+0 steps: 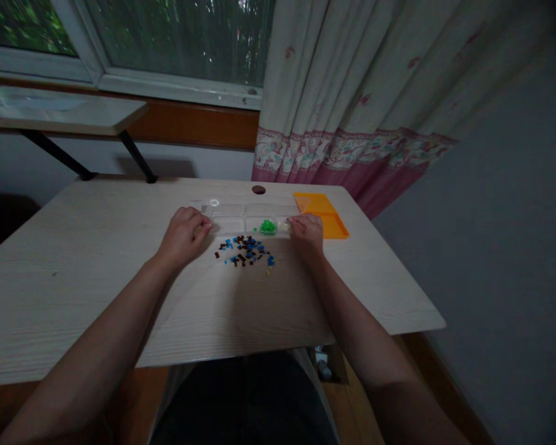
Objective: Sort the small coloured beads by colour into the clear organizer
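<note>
Currently, your left hand (184, 232) and right hand (308, 230) curl at opposite ends of a clear compartmented plastic tray (229, 225), grip unclear; small blue-and-brown pieces (249, 249) lie nearer you.

A clear plastic compartment tray (228, 224) lies flat on the pale wood-grain tabletop (204, 309). Small bright green plastic pieces (267, 227) sit heaped in its near row, with small whitish pieces (286, 226) just right of them. Loose dark brown and blue plastic pieces (241, 258) spread in front of the tray.
</note>
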`<state>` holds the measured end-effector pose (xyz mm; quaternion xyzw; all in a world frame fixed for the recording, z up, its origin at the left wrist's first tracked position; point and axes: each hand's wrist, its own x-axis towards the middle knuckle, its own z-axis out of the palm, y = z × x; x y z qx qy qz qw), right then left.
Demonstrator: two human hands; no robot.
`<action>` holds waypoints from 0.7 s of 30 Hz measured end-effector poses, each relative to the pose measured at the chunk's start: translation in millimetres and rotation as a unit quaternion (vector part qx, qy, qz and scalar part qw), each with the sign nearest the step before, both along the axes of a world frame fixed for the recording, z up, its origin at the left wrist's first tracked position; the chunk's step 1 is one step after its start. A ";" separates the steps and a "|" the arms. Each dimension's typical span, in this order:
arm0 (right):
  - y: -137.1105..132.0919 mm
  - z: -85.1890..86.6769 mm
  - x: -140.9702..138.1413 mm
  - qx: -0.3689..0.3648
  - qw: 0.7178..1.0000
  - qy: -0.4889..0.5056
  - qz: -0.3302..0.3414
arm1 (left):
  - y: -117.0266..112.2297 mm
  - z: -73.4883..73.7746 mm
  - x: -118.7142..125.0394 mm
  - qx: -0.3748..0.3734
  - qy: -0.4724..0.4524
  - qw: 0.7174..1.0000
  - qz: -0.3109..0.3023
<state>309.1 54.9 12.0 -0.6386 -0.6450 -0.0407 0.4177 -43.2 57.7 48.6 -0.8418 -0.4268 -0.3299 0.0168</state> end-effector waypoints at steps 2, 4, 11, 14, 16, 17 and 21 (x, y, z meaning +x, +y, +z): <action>-0.6 1.0 -0.4 0.003 1.000 0.002 0.001 | -9.0 5.2 9.3 -0.027 0.046 0.995 -0.082; -1.0 2.1 -0.4 0.004 1.000 0.004 0.006 | -16.4 8.0 17.1 -0.060 0.073 0.984 -0.151; -2.3 3.7 -1.7 0.000 1.000 0.007 0.004 | -23.8 5.7 24.6 -0.138 0.088 0.955 -0.246; -3.0 4.0 -2.4 0.004 1.000 0.010 0.008 | -21.8 2.5 23.2 -0.147 0.089 0.951 -0.256; -3.0 4.0 -2.1 0.004 1.000 0.012 0.014 | -20.3 0.2 22.4 -0.147 0.093 0.950 -0.259; -2.8 4.0 -1.8 0.003 1.000 0.012 0.016 | -19.7 -0.8 22.0 -0.147 0.095 0.950 -0.259; -2.4 3.9 -1.4 0.000 1.000 0.015 0.020 | -18.2 -2.4 21.5 -0.152 0.097 0.950 -0.255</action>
